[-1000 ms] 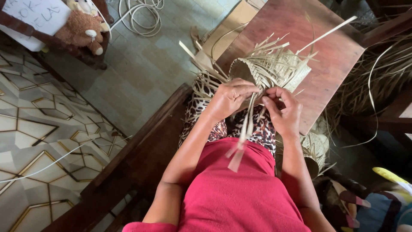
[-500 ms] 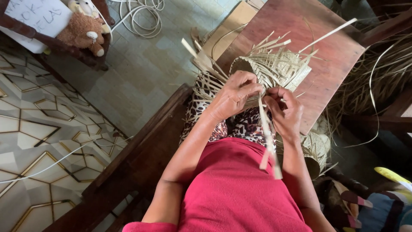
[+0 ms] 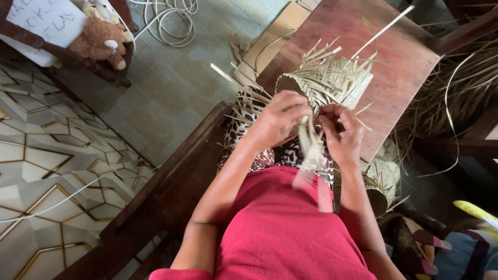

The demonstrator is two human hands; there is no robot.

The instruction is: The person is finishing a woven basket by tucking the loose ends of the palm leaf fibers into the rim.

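A half-woven straw basket [image 3: 332,80] with loose pale strips sticking out rests against the edge of a reddish wooden table [image 3: 394,62]. My left hand [image 3: 280,116] grips the woven edge on its near side. My right hand [image 3: 342,132] pinches strands beside it. Several pale straw strips [image 3: 311,155] hang down between both hands over my lap, blurred with motion.
A dark wooden bench arm [image 3: 171,181] runs along my left. More woven straw pieces [image 3: 381,179] lie by my right arm. Dry straw [image 3: 456,88] is piled at the right. A teddy bear [image 3: 101,36] and coiled white cord [image 3: 174,21] lie on the floor.
The hanging strips have swung from the right side back to between my hands. Both hands stay at the basket's near edge, working the strands.
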